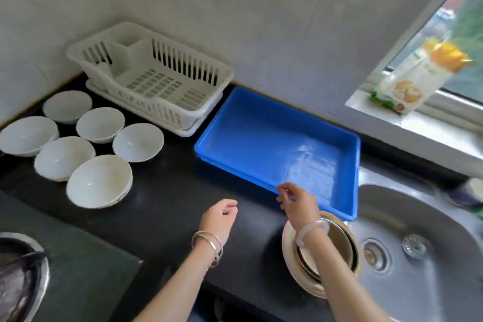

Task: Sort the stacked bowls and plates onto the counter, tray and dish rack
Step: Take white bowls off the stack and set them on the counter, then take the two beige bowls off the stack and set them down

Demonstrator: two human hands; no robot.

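- Stack of plates (290, 261) with nested metal bowls sits at the front edge of the worktop (170, 191). It is against the rim of the steel sink (418, 217) and partly under the right forearm.
- Six white glossy bowls (65, 157) stand upright on the left of the black worktop, with bare room between them and the stack.
- Slatted white plastic dish rack (156, 81) is in the back corner, with the rectangular blue tray (261, 136) just beside it.
- Left hand (219, 217) is loosely curled and holds nothing, over bare worktop.
- Right hand (298, 204) has its fingers bent and is empty, at the tray's near rim.
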